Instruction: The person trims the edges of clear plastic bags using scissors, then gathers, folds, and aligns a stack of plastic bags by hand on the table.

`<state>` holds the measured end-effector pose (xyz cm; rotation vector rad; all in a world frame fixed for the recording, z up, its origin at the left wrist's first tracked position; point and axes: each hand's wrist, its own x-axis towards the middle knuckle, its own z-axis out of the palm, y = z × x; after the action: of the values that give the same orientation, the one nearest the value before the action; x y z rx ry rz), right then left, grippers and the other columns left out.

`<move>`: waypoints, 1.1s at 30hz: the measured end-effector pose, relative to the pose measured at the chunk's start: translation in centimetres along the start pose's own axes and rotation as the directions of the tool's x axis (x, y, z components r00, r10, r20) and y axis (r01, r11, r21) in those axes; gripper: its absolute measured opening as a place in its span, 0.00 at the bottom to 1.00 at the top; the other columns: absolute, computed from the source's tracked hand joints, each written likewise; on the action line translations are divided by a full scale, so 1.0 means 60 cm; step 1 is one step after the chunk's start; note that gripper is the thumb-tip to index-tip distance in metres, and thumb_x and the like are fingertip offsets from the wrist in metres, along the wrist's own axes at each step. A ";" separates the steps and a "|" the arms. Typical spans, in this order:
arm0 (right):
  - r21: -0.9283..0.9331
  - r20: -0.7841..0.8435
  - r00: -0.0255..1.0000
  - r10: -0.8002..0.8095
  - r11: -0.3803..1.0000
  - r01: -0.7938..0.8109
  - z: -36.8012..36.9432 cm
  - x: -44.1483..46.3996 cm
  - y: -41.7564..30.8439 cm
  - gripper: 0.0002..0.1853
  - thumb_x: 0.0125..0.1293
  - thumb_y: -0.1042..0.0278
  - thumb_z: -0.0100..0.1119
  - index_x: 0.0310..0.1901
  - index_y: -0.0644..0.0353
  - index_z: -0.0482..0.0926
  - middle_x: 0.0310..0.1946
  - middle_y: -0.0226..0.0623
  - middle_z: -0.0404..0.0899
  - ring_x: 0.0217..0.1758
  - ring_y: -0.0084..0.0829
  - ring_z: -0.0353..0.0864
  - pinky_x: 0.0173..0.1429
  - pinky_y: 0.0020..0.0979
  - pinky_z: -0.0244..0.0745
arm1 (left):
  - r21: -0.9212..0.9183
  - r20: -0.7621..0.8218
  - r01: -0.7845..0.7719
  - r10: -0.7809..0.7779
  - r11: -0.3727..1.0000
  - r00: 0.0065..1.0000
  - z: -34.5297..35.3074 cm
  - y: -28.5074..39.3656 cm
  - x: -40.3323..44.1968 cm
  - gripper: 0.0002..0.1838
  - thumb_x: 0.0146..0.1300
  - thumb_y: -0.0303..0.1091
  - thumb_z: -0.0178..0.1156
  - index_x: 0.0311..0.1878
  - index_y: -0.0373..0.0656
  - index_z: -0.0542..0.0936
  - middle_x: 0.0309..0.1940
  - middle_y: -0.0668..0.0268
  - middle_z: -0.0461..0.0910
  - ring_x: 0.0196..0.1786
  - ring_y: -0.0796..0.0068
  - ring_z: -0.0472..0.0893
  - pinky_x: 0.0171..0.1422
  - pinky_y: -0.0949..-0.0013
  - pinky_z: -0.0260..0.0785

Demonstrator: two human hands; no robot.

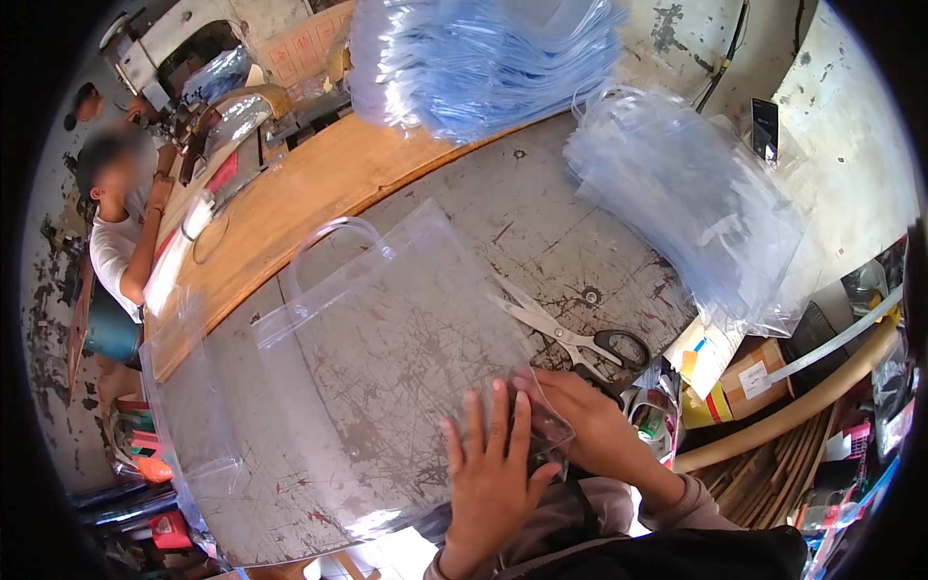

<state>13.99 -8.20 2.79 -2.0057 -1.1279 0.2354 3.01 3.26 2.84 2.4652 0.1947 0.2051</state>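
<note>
A clear plastic bag (387, 329) with a looped tube handle lies flat on the worn grey tabletop. My left hand (493, 474) rests on its near right part, fingers spread and palm down. Beside it, my right hand (590, 420) holds the bag's right edge with bent fingers; its thumb is hidden. The plastic looks folded or bunched between the two hands. Scissors with black handles (580, 340) lie just beyond my right hand, blades partly apart and pointing at the bag's edge.
A tall stack of bluish plastic (493, 68) sits at the back on a wooden board (319, 184). More clear bags (691, 203) are piled at the right, near a phone (765, 130). Another clear sheet (193, 416) hangs over the left edge. A person (126, 213) works at far left.
</note>
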 end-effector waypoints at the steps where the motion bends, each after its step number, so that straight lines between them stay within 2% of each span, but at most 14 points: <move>1: -0.173 0.071 0.997 -0.043 0.983 0.055 0.006 -0.003 0.003 0.25 0.56 0.74 0.58 0.57 0.64 0.68 0.60 0.42 0.66 0.57 0.40 0.72 0.54 0.35 0.73 | 0.153 0.037 -0.019 0.013 0.988 0.999 -0.010 -0.008 -0.002 0.40 0.65 0.60 0.40 0.67 0.34 0.58 0.69 0.46 0.51 0.71 0.38 0.49 0.69 0.36 0.39; 2: -0.162 0.085 0.996 -0.041 0.985 0.055 0.004 0.001 0.000 0.25 0.56 0.74 0.58 0.57 0.64 0.68 0.60 0.42 0.66 0.57 0.40 0.72 0.54 0.35 0.73 | 0.305 0.074 -0.039 0.018 0.952 0.997 -0.017 -0.013 -0.005 0.40 0.64 0.62 0.40 0.67 0.36 0.59 0.70 0.48 0.52 0.70 0.36 0.49 0.68 0.35 0.37; 8: -0.076 0.116 0.993 0.034 0.997 -0.025 -0.030 0.008 -0.007 0.21 0.59 0.80 0.53 0.56 0.65 0.71 0.59 0.45 0.69 0.57 0.42 0.73 0.56 0.34 0.73 | 0.266 0.061 0.006 -0.023 0.964 0.998 -0.012 -0.015 -0.003 0.37 0.59 0.66 0.45 0.67 0.53 0.65 0.70 0.53 0.54 0.70 0.36 0.51 0.65 0.30 0.42; 11: 0.170 -0.218 0.952 0.216 0.969 -0.181 -0.042 0.017 -0.012 0.19 0.59 0.87 0.45 0.51 0.64 0.75 0.53 0.48 0.75 0.51 0.40 0.79 0.48 0.31 0.78 | 0.326 0.019 0.039 -0.047 0.945 0.999 -0.005 -0.005 0.000 0.34 0.58 0.63 0.48 0.66 0.60 0.66 0.70 0.56 0.54 0.70 0.40 0.53 0.64 0.27 0.41; 15: -0.078 -0.232 0.970 0.073 0.993 -0.093 -0.049 0.028 -0.040 0.18 0.59 0.81 0.53 0.52 0.66 0.74 0.56 0.49 0.72 0.57 0.45 0.75 0.58 0.36 0.71 | 0.264 -0.021 0.085 -0.082 0.961 0.996 -0.004 0.004 0.003 0.33 0.58 0.59 0.50 0.66 0.58 0.66 0.70 0.57 0.54 0.70 0.41 0.53 0.62 0.24 0.38; 17: -0.023 -0.052 0.998 -0.033 0.999 0.032 -0.026 0.039 -0.051 0.24 0.62 0.64 0.56 0.58 0.64 0.69 0.63 0.48 0.65 0.65 0.46 0.66 0.66 0.41 0.61 | 0.271 -0.024 0.098 -0.095 0.958 0.995 0.000 0.005 0.004 0.33 0.58 0.58 0.51 0.65 0.56 0.67 0.70 0.56 0.54 0.70 0.41 0.52 0.62 0.24 0.38; 18: -0.019 -0.049 0.998 -0.045 0.999 0.044 -0.013 0.044 -0.047 0.24 0.62 0.64 0.56 0.58 0.64 0.69 0.63 0.48 0.65 0.65 0.46 0.66 0.66 0.41 0.61 | 0.280 -0.019 0.094 -0.092 0.955 0.996 -0.002 0.004 0.004 0.33 0.58 0.58 0.51 0.65 0.55 0.68 0.70 0.55 0.53 0.70 0.41 0.52 0.62 0.24 0.38; 20: -0.428 0.203 0.979 -0.029 0.896 0.115 0.019 0.055 -0.030 0.34 0.63 0.46 0.49 0.64 0.62 0.62 0.67 0.45 0.58 0.71 0.42 0.56 0.70 0.46 0.52 | 0.300 0.032 0.076 -0.090 0.951 0.995 -0.013 -0.004 -0.005 0.35 0.55 0.55 0.55 0.65 0.51 0.67 0.70 0.53 0.53 0.70 0.42 0.52 0.63 0.27 0.43; 21: -0.411 0.223 0.975 0.005 0.907 0.089 0.023 0.052 -0.024 0.40 0.62 0.37 0.44 0.66 0.62 0.58 0.68 0.43 0.56 0.73 0.39 0.53 0.71 0.48 0.45 | 0.292 0.034 0.023 -0.034 0.956 0.999 -0.014 -0.013 -0.010 0.36 0.55 0.56 0.55 0.64 0.49 0.67 0.70 0.53 0.53 0.71 0.42 0.52 0.63 0.27 0.43; 24: -0.444 0.223 0.974 0.034 0.894 0.070 0.022 0.052 -0.034 0.41 0.61 0.36 0.46 0.66 0.62 0.59 0.68 0.43 0.57 0.72 0.39 0.54 0.71 0.49 0.46 | 0.268 0.047 -0.075 0.064 0.960 0.997 -0.039 -0.039 -0.033 0.38 0.54 0.60 0.55 0.63 0.46 0.68 0.69 0.50 0.53 0.71 0.42 0.52 0.66 0.30 0.40; 26: -0.461 0.210 0.977 0.036 0.885 0.066 0.023 0.053 -0.035 0.41 0.61 0.36 0.47 0.66 0.62 0.59 0.68 0.43 0.57 0.72 0.39 0.54 0.71 0.48 0.46 | 0.400 0.133 0.058 -0.121 0.915 0.984 -0.081 -0.057 -0.066 0.39 0.55 0.61 0.54 0.65 0.45 0.65 0.69 0.46 0.52 0.71 0.43 0.51 0.68 0.31 0.37; 28: -0.479 0.199 0.980 0.013 0.874 0.086 0.027 0.051 -0.032 0.42 0.61 0.34 0.45 0.66 0.62 0.59 0.68 0.42 0.57 0.71 0.38 0.56 0.71 0.47 0.47 | 0.624 -0.116 0.438 -0.477 0.647 0.871 -0.117 -0.070 -0.096 0.41 0.61 0.59 0.51 0.70 0.40 0.56 0.70 0.44 0.49 0.73 0.46 0.45 0.70 0.34 0.30; 31: -0.446 0.192 0.981 0.007 0.891 0.081 0.023 0.053 -0.037 0.37 0.62 0.43 0.52 0.64 0.63 0.62 0.68 0.46 0.57 0.71 0.43 0.55 0.70 0.47 0.51 | 0.351 -0.386 0.760 -0.655 0.547 0.649 -0.123 -0.107 -0.139 0.42 0.62 0.48 0.52 0.68 0.27 0.50 0.70 0.41 0.45 0.75 0.49 0.41 0.75 0.47 0.29; 33: -0.357 0.091 0.996 -0.019 0.933 0.051 0.028 0.046 -0.028 0.34 0.60 0.49 0.56 0.62 0.64 0.64 0.67 0.49 0.56 0.70 0.47 0.56 0.69 0.47 0.54 | 0.332 -0.400 0.742 -0.625 0.582 0.670 -0.114 -0.117 -0.146 0.42 0.63 0.49 0.51 0.67 0.25 0.50 0.69 0.38 0.45 0.74 0.46 0.42 0.74 0.45 0.30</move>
<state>13.70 -4.63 3.50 -2.3106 -1.3372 0.1014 -7.53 11.12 2.94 2.5974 1.4594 0.1150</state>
